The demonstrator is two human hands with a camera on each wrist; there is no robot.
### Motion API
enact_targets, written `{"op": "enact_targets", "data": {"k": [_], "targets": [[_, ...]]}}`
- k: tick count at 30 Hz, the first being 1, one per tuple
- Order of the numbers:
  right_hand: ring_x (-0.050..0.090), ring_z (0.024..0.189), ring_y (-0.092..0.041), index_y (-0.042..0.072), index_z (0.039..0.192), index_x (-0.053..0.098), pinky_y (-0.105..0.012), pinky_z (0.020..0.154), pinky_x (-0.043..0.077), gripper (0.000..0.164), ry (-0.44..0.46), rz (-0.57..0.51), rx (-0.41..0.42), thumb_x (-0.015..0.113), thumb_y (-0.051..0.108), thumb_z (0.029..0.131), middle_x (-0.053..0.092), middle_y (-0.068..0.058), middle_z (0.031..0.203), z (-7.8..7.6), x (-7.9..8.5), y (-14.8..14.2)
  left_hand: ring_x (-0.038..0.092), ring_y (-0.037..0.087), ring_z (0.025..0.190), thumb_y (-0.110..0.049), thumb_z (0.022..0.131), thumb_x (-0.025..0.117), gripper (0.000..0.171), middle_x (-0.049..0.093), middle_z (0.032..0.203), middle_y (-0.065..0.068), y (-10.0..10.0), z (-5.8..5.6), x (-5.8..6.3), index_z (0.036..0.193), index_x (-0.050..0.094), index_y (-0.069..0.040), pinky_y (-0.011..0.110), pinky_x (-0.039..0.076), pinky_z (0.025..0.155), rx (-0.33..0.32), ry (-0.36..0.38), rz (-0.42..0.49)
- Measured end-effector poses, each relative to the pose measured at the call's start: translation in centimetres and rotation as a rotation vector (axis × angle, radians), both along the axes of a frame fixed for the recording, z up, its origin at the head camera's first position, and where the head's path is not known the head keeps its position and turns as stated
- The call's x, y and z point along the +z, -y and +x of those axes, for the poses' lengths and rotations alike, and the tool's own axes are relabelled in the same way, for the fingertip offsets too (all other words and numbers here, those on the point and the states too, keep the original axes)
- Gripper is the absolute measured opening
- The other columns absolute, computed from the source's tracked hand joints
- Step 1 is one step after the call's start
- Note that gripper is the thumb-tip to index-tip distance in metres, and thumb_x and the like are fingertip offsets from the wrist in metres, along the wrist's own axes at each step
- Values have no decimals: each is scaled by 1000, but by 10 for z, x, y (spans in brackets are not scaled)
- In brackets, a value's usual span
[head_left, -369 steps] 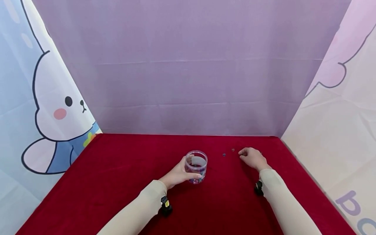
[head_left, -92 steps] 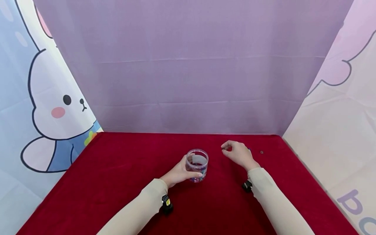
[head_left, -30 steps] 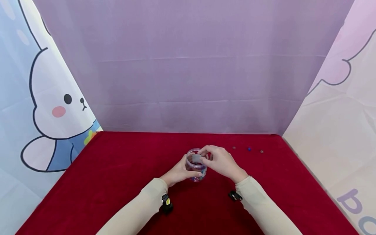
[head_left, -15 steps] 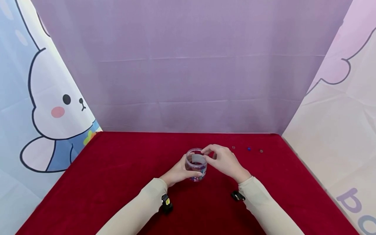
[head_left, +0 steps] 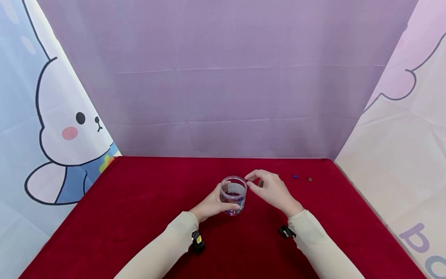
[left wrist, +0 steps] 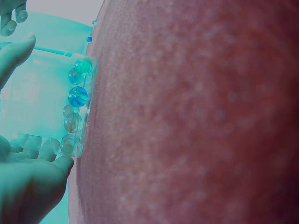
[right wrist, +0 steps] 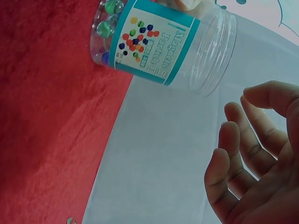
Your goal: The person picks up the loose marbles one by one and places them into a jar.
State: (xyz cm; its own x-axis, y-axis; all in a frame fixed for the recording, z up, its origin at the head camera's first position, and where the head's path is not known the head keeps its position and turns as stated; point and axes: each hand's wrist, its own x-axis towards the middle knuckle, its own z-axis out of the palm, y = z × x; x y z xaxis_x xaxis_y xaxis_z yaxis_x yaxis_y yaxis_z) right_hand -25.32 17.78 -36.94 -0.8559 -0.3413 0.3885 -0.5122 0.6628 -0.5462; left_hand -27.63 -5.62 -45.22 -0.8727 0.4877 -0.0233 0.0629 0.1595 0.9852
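My left hand [head_left: 211, 206] grips a clear, lidless plastic jar [head_left: 234, 198] around its side, thumb in front and fingers behind. Glass marbles [left wrist: 78, 96], several of them, lie along its bottom in the left wrist view. A printed label [right wrist: 156, 42] with a teal border wraps the jar in the right wrist view. Just right of the jar's rim is my right hand [head_left: 273, 190], its fingers loosely bent and nothing showing between them. In the right wrist view those fingers [right wrist: 252, 144] stand apart from the jar's mouth.
On the red cloth [head_left: 156, 186], a blue marble [head_left: 295, 176] and a clear marble [head_left: 310, 179] lie at the back right. Another marble is mostly hidden behind my right hand. A purple curtain [head_left: 223, 97] hangs behind the table, with printed sheets at both sides.
My right hand went from a pinch on the cloth to over the jar's mouth, then drew back right with its fingers loosened. The left hand keeps holding the jar in place.
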Motion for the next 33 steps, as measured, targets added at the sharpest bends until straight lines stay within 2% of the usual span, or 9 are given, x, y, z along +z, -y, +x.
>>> {"op": "enact_targets", "data": {"k": [4, 11, 26, 33], "targets": [[58, 71, -19, 17, 111, 72, -29, 56, 50, 18, 6, -8, -12, 73, 17, 93, 68, 6, 102, -1, -1, -6, 41, 27, 134, -32, 85, 83, 97, 33, 154, 5, 0, 0, 0, 157, 20, -16, 55, 37, 108, 10, -1, -12], [58, 73, -15, 19, 111, 71, -30, 60, 51, 19, 6, -12, -38, 74, 18, 93, 68, 7, 102, -2, -5, -17, 41, 27, 134, -35, 84, 83, 98, 33, 154, 5, 0, 0, -1, 157, 21, -18, 55, 37, 108, 17, 1, -27], [58, 77, -20, 15, 113, 71, -33, 63, 52, 19, 53, -37, -97, 73, 16, 94, 69, 2, 103, -14, -19, -43, 43, 27, 132, -33, 84, 83, 97, 38, 150, 5, 0, 0, -2, 157, 21, -16, 52, 38, 108, 17, -10, -29], [58, 79, -19, 14, 113, 71, -35, 64, 51, 20, 81, -11, -161, 71, 16, 94, 68, 0, 103, -21, -29, -58, 45, 26, 132, -31, 85, 83, 96, 39, 149, 5, 0, 1, -2, 156, 22, -14, 50, 39, 108, 9, -11, -26]]}}
